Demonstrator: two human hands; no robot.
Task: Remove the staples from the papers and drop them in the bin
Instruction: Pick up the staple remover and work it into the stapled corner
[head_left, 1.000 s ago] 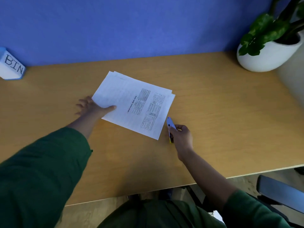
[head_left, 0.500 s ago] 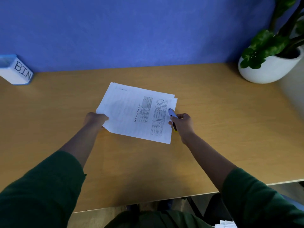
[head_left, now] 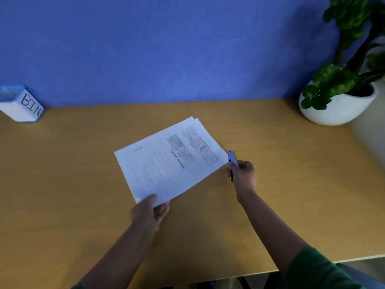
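Left hand (head_left: 150, 211) pinching papers (head_left: 166, 161), right hand (head_left: 244, 176) around staple remover (head_left: 232, 160).

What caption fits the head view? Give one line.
Left hand pinches white stapled papers; right hand holds a pale staple remover.

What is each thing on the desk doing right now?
Papers: stacked, near corner pinched by the left hand, partly lifted.
Staple remover: gripped in the right hand, beside the papers' edge.
Bin: upright, open top, far left by the wall.
Plant: upright in its white pot, far right.
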